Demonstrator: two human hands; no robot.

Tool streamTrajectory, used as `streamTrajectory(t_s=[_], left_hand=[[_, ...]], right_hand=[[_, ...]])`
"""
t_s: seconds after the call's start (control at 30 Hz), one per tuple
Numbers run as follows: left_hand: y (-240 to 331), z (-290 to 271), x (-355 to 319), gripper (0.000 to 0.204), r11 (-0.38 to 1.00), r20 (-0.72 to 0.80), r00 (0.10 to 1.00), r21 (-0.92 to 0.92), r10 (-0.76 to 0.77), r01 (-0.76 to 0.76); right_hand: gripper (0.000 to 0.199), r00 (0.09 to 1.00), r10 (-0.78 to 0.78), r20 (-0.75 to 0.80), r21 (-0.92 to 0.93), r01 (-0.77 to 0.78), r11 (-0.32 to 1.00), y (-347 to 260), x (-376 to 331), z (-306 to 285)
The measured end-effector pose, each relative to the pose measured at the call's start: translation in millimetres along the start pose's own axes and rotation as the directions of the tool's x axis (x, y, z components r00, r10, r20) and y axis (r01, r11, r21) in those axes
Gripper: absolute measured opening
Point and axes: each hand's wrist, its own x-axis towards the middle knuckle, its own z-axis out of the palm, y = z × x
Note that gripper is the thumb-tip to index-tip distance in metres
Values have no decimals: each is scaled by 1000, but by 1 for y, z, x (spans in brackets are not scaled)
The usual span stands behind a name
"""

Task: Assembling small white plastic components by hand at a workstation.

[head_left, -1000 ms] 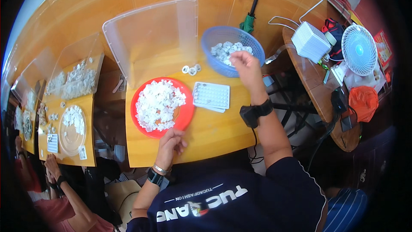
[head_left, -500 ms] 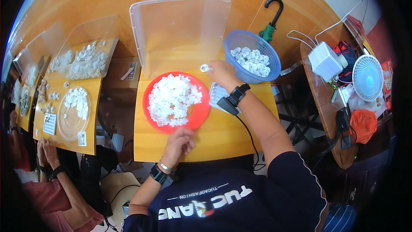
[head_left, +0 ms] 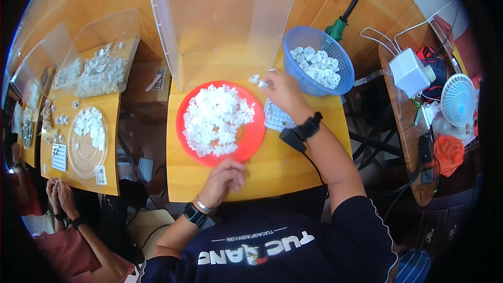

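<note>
Head view: white lettering (head_left: 283, 247) is printed on navy shirt (head_left: 335, 257), six o'clock; small white piece (head_left: 262, 84) is pinched by right hand (head_left: 284, 93), one o'clock; left hand (head_left: 224, 181) curled, contents unclear.

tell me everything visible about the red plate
The red plate is round, shallow and plastic-looking, with a broad rim. It lies flat on the yellow table, heaped with small white pieces, with an orange-brown patch showing between them. The left hand is at its near edge; contact is unclear.
</note>
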Motion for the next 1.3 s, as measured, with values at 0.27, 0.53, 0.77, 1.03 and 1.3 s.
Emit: streamTrajectory(t_s=[0.27, 0.53, 0.77, 1.03, 1.3], left_hand=[[35, 35, 27, 37, 969, -47, 969, 44, 244, -242], [49, 62, 63, 33, 933, -85, 930, -18, 357, -360], [55, 69, 83, 32, 932, -100, 928, -30, 358, -362], [54, 55, 101, 34, 937, -23, 938, 42, 347, -346], [48, 52, 101, 27, 938, -79, 936, -21, 342, -345]], right_hand=[[18, 988, -152, -41, 450, 154, 880, -71, -67, -34], [20, 913, -293, -283, 317, 377, 870, -60, -65, -15], [23, 905, -230, -358, 365, 362, 858, -46, -65, -4], [23, 906, -222, -360, 328, 346, 879, -28, -64, 9], [26, 912, -217, -347, 371, 346, 862, -28, -64, 21]])
